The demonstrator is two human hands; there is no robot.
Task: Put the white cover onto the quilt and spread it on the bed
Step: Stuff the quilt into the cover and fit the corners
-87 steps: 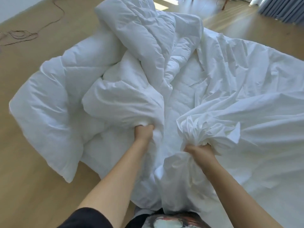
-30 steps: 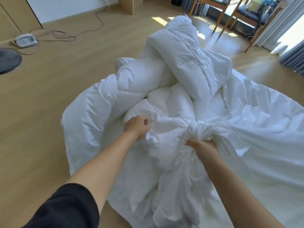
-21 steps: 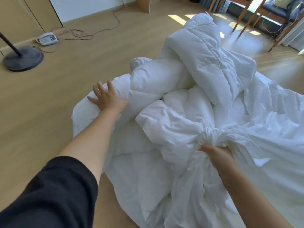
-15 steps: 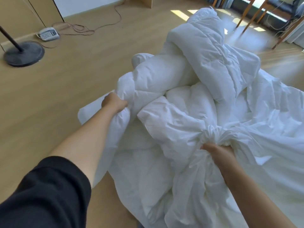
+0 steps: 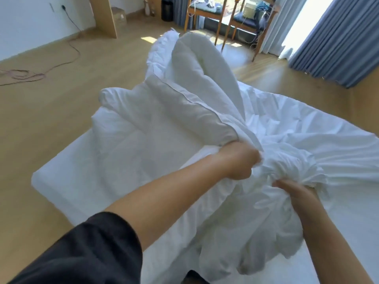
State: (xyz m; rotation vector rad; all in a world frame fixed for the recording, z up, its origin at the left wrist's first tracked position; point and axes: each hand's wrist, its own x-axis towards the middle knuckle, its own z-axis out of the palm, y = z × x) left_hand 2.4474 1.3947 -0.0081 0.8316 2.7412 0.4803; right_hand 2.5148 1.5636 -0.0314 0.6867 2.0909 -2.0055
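Quilt (image 5: 184,111) is the puffy white mass at centre, piped edge running diagonally down toward your left hand (image 5: 240,160), with a tall fold standing up behind it. White cover (image 5: 307,140) is the thinner, wrinkled sheet fanning out to the right of the quilt, its folds gathered into a tight bunch between your hands. Your left hand is a closed fist clamped on the quilt's edge right where it meets the bunched cover; fingers are mostly buried in fabric, so you can't tell whether it also catches cover. Your right hand (image 5: 295,191) is just beside it, lower right, fingers curled into the gathered cover, holding that bunch. The hands are near each other but not touching. More cover hangs in loose folds below both wrists. Under the quilt, at left, is a flat white surface (image 5: 82,177) with a thick edge, low on the wooden floor (image 5: 41,124); mattress or more quilt, can't tell. Black sleeve (image 5: 82,253) is on your left arm, the right forearm bare. Farther out: a cable (image 5: 30,74) coiled on the floor at left, two wooden chairs (image 5: 207,15) at top, and blue curtains (image 5: 338,37) at top right.
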